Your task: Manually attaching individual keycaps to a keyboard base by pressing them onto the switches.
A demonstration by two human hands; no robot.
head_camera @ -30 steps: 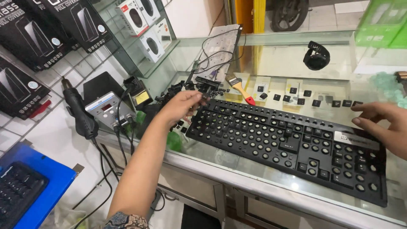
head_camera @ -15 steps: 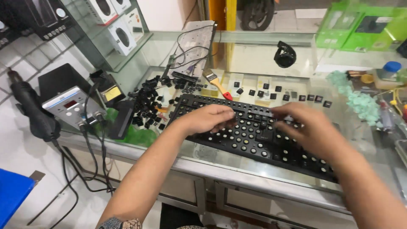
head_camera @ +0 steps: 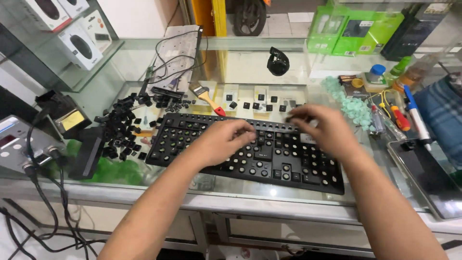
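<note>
Most of the key positions on the flat black plastic computer keyboard [head_camera: 245,150] are bare, showing only small round domes, while a few caps sit on it near the middle and right part, so I judge the work on the caps is about half way, though I cannot tell in which direction it goes. Many loose black keycaps [head_camera: 122,126] lie in a heap just beside the keyboard's left end, and a second group of separate black keycaps [head_camera: 254,103] is laid in a row behind it. The left hand [head_camera: 222,141] rests on the middle of the keyboard with fingers bent down on the keys; if it pinches a cap, I cannot tell. The right hand [head_camera: 323,129] is over the upper right rows, blurred, fingers curled, and its hold is also not clear. Everything stands on a glass-topped table [head_camera: 269,192], a shop counter with a small wooden-handled brush [head_camera: 207,96], a grey soldering station [head_camera: 14,149] at the left and green boxes [head_camera: 356,29] behind.
</note>
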